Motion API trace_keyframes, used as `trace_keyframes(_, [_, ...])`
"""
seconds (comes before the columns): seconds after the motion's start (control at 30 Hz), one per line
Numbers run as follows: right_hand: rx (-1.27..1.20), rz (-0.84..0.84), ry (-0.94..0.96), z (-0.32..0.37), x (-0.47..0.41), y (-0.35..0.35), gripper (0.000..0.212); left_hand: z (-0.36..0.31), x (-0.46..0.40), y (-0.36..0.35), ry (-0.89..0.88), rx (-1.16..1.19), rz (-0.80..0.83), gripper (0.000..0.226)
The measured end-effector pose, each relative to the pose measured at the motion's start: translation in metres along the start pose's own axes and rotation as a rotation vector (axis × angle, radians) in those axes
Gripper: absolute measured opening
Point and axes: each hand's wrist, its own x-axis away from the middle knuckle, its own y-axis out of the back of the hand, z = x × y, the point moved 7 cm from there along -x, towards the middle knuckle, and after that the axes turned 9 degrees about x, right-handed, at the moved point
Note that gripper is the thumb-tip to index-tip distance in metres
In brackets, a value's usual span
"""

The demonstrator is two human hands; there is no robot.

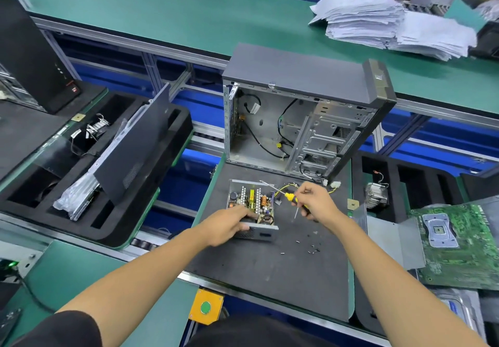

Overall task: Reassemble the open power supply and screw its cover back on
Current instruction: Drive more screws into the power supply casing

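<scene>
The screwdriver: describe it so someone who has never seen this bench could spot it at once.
Find the open grey computer case standing at the back of the dark mat. Just in front of it lies the open power supply, circuit board exposed; to its right, the right hand holds the screwdriver. Its yellow-and-black handle and thin metal shaft set it apart from the tiny dark screws scattered below.

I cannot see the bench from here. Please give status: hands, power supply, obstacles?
Left hand grips open power supply, cover off. Right hand holds yellow screwdriver. Loose screws on mat; nothing blocking.
</scene>
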Motion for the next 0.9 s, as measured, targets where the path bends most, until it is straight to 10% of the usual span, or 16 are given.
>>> trace_keyframes(0.4, [0.126, 0.053, 0.183, 0.076, -0.014, 0.034, 0.013, -0.014, -0.035, 0.062, 0.114, 0.612, 0.138, 0.022])
trace_keyframes(0.9, [0.318, 0.025, 0.262, 0.099, -0.023, 0.043, 0.022, 0.008, -0.061, 0.072, 0.135, 0.704, 0.102, 0.024])
